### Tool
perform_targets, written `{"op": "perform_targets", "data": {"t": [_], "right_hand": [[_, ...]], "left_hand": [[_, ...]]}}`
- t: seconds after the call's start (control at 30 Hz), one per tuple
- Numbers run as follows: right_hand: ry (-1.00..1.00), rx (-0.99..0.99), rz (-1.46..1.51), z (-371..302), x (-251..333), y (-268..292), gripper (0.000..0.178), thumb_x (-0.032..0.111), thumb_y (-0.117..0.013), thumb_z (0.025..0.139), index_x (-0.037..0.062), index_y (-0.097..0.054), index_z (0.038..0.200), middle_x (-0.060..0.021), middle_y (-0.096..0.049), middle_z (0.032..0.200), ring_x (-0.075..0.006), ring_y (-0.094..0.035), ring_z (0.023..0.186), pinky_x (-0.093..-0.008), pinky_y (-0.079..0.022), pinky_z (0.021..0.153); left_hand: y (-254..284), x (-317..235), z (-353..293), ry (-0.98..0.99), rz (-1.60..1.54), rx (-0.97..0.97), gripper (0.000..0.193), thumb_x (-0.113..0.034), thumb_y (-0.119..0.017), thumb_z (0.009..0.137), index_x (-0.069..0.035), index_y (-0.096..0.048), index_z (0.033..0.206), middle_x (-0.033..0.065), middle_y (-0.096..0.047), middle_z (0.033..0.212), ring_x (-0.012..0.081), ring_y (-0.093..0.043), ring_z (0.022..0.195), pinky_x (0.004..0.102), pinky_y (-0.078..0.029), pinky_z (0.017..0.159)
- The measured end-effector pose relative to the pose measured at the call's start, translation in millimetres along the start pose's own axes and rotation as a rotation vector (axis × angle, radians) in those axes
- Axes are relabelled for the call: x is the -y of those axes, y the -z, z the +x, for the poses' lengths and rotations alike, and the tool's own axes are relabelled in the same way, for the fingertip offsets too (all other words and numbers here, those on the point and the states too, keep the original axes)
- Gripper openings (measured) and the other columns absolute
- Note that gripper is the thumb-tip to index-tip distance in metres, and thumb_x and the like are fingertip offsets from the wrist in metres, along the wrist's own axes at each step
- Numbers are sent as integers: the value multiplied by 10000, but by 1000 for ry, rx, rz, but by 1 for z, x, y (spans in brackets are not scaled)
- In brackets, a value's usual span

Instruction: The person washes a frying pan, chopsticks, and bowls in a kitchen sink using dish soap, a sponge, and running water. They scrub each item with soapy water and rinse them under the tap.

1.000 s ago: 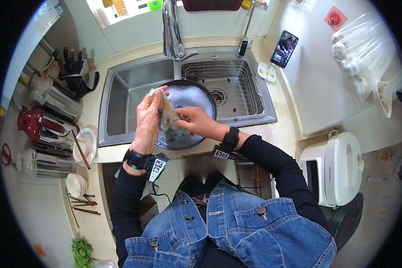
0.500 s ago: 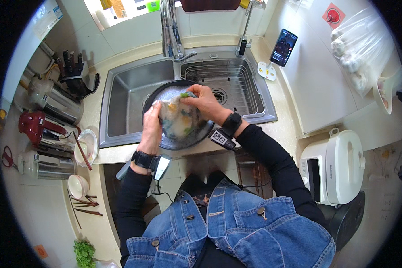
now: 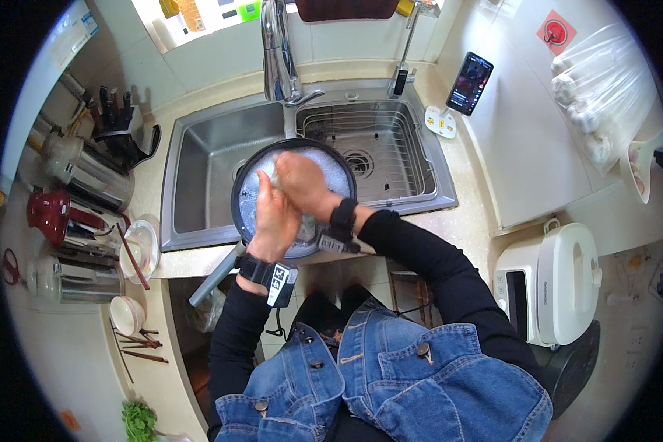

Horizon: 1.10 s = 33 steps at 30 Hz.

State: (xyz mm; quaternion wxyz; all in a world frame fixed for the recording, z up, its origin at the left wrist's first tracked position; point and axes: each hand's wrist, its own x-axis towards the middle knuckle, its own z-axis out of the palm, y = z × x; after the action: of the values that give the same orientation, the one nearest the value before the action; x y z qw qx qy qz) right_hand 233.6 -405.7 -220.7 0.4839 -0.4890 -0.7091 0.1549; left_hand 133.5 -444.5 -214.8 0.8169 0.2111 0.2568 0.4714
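Observation:
A dark-rimmed frying pan (image 3: 348,158) with a grey handle (image 3: 214,281) rests across the front of the sink, holding sudsy water (image 3: 325,168). Over its middle my two hands are pressed together. My right hand (image 3: 302,183) is closed in a fist against the palm of my left hand (image 3: 274,221), whose fingers curve up around it. Between them is a bunched, pale cloth (image 3: 275,180), mostly hidden by the fingers. Black straps with small devices circle both wrists.
The double sink (image 3: 221,140) has a wire rack (image 3: 412,140) in its right basin and a chrome faucet (image 3: 274,59) behind. A phone (image 3: 470,82) stands at right, above a white cooker (image 3: 567,283). Bowls (image 3: 127,315), chopsticks (image 3: 144,355), pots (image 3: 88,169) and a knife block (image 3: 125,136) line the left.
The cloth, spread between my hands before, is now bunched inside them. My right hand moved left onto my left hand. The pan has turned, bringing its handle further into sight.

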Motion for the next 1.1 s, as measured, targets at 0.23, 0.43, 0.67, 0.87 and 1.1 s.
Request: {"op": "perform_targets", "data": {"t": [0.23,0.43,0.67,0.87,1.1], "right_hand": [[179,108,-202,-11,-10,-11,239,183,-562,846,4,-576,1003,-169,-584,865,-345,-569,875,-465,-456,727],[-6,15,-106,17,-46,6,265,281,-550,926,24,-570,862,-200,-567,790,-404,-578,812,-479,-447,674],[-51,409,173,25,-24,56,319,335,-641,919,19,-658,964,-106,-645,772,-194,-611,691,-330,-480,616],[46,538,109,22,-31,83,312,160,-725,798,13,-626,1055,-72,-599,753,-141,-565,686,-299,-479,640],[-195,443,368,44,-25,122,152,35,-617,865,-43,-684,977,-66,-669,763,-109,-653,677,-240,-538,611]], "left_hand": [[10,-8,3,95,-13,-68,827,-690,-221,966,-58,-300,1493,80,-425,1471,240,-396,1349,384,-269,1143],[9,-10,-12,-112,525,-12,462,-223,-579,974,4,-476,1363,59,-569,1263,131,-537,1144,285,-432,960],[26,-58,2,-338,927,-129,204,-148,-577,971,-16,-652,1108,-20,-652,960,44,-584,822,189,-462,679],[2,-91,-2,-512,1130,-112,158,-97,-545,974,8,-657,1014,-19,-623,867,48,-543,768,193,-446,688],[-7,-135,-20,-550,1173,-134,165,-121,-505,1002,-17,-625,1043,-27,-616,887,44,-545,792,194,-440,701]]}}
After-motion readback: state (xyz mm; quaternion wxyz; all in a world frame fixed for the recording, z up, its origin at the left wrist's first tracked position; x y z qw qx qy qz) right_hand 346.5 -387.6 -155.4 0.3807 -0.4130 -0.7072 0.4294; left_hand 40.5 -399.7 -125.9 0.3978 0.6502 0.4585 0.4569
